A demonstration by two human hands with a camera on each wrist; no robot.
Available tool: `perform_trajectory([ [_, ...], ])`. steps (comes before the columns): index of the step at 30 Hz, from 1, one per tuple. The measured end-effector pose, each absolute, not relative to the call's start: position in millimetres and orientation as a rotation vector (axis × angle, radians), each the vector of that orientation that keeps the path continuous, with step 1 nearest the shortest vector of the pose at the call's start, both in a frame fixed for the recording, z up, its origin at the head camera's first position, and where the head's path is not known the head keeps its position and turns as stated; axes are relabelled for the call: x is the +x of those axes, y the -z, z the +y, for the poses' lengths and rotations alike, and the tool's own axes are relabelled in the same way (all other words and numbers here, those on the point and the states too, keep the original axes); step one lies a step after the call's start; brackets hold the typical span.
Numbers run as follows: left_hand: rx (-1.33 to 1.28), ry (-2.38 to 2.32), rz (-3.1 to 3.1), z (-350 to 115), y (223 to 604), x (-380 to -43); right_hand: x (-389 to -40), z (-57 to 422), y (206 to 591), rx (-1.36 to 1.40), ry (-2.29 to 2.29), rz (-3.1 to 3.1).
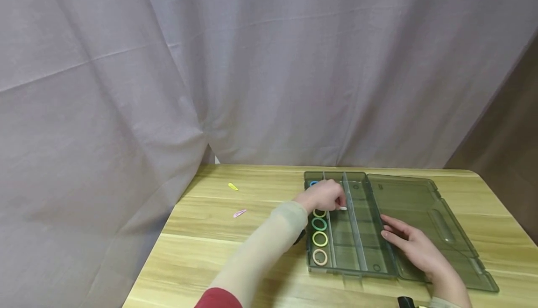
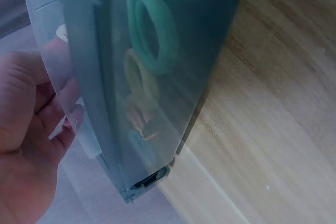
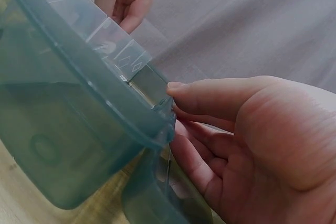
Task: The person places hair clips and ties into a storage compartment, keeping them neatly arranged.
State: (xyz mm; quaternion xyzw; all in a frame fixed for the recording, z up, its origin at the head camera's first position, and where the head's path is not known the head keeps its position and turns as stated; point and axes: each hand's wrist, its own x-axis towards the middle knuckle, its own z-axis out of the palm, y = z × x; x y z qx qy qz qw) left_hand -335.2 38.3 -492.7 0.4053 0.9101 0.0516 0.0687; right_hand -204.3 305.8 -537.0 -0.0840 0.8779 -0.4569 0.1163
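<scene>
A translucent grey-green compartment box (image 1: 380,257) lies opened flat on the table. Its left column holds several ring-shaped hair ties, among them a green one (image 1: 319,224), a yellow one (image 1: 320,239) and a peach one (image 1: 320,257). My left hand (image 1: 323,196) reaches over that column into the middle one, fingers curled and pointing down. It pinches a small white hair clip (image 1: 342,208), mostly hidden by the fingers. On the hinge side, my right hand (image 1: 405,242) grips the box edge, thumb at the rim and fingers below, as the right wrist view shows.
The box's lid (image 1: 437,233) lies folded out to the right. Left of the box, a yellow hair clip (image 1: 233,186) and a pink hair clip (image 1: 239,213) lie on the wooden table (image 1: 193,256). A grey curtain (image 1: 269,74) hangs behind the table.
</scene>
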Motion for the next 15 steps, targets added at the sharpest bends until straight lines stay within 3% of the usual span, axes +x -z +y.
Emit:
perform_trajectory([
  [15,1.148,-0.017,2.783,34.2,500.6,-328.6,-204.7,296.0,537.3,-0.256,1.354,2.555],
])
